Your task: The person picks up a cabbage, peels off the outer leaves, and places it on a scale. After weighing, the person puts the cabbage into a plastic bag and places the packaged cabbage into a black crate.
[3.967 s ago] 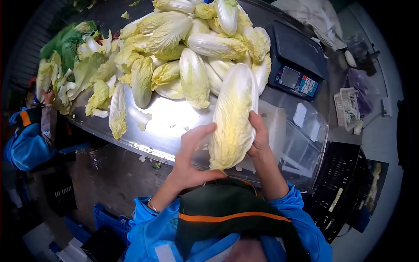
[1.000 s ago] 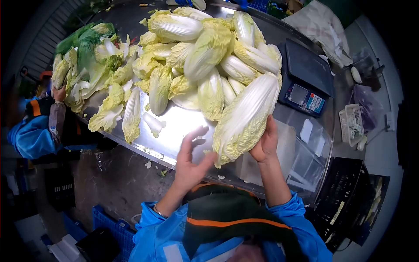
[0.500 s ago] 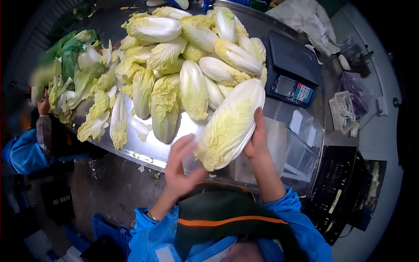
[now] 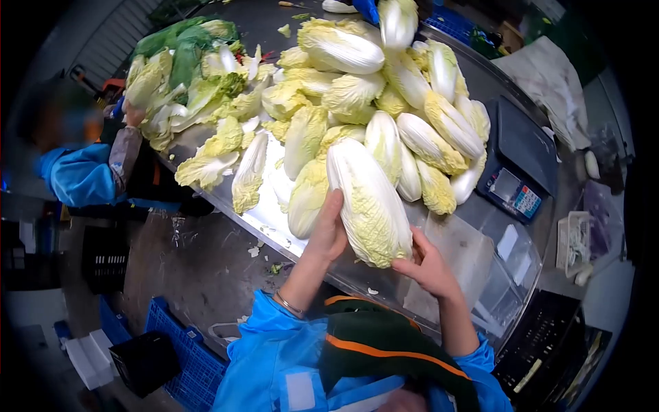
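Observation:
A large napa cabbage, white above and yellow at its leafy lower end, is held over the near edge of the metal table. My left hand is closed against its left side, the fingers partly hidden behind it. At the lower right, my right hand grips the leafy end with thumb and fingers. Just beyond lies a heap of napa cabbages, and one cabbage rests directly behind my left hand.
Right of the heap stands a digital scale, with clear plastic sheets nearer me. Loose leaves and a green net lie at the left. A co-worker in a blue sleeve handles leaves there. Blue crates stand below left.
My left hand has come onto the cabbage's left side. My right hand has shifted down to its leafy end, and the cabbage has turned. The camera view has swung left.

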{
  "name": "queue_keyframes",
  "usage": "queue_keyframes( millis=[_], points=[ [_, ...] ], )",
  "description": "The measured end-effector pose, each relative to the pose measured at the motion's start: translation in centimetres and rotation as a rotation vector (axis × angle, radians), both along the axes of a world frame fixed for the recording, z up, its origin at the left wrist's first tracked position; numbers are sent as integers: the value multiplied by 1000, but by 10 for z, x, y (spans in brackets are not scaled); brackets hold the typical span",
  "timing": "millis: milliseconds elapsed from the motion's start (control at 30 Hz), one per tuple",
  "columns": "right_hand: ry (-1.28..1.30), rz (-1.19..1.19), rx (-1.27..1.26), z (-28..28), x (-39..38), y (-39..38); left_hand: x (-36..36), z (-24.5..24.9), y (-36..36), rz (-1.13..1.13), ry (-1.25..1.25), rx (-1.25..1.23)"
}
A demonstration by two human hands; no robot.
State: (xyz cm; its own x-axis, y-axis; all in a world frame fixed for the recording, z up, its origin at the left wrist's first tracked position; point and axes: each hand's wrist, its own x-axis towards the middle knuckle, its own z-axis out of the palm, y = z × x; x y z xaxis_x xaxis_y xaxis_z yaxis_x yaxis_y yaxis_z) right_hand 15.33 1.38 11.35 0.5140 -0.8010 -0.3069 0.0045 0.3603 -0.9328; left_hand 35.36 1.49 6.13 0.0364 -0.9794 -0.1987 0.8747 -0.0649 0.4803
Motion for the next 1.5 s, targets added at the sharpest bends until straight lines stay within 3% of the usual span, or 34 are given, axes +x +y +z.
queue_keyframes(
  millis=[33, 167, 267, 367, 500, 600, 633, 733, 833, 967, 1033, 1300, 1467, 1500],
  points=[
    [2, 0, 102, 1, 2, 5, 7, -3, -1, -5, -51, -11],
    [-73, -171, 96, 0, 0, 1, 23, 2, 5, -54, -85, -12],
    [33, -148, 27, -10, -13, -1, 25, 5, 6, -38, -75, -4],
    [-196, -163, 0, -15, -17, -1, 23, 11, 9, -1, -140, -1],
    [-175, -166, -82, 7, -1, -11, 19, 24, 15, -47, -148, 6],
    [-102, 1, -101, 15, 20, -21, 11, 34, 19, -65, -479, -150],
    [-3, 9, -133, 14, 22, -20, 8, 39, 20, -53, -479, -135],
    [-59, -6, -57, 16, 22, -18, 8, 52, 24, -68, -546, -111],
    [-71, -99, -100, 2, 23, -14, 9, 61, 27, -54, -772, -113],
    [23, -266, -289, -15, 29, -2, 9, 65, 31, 22, -1007, -117],
    [188, -310, -489, -19, 32, 1, 9, 57, 36, 97, -1161, -102],
    [398, -306, -849, -6, 61, 5, 16, 48, 52, 405, -1182, -71],
    [545, -150, -1033, 0, 87, 4, 37, 48, 68, 539, -1242, 33],
    [584, -125, -1065, 0, 93, 4, 44, 49, 71, 643, -1124, 112]
  ],
)
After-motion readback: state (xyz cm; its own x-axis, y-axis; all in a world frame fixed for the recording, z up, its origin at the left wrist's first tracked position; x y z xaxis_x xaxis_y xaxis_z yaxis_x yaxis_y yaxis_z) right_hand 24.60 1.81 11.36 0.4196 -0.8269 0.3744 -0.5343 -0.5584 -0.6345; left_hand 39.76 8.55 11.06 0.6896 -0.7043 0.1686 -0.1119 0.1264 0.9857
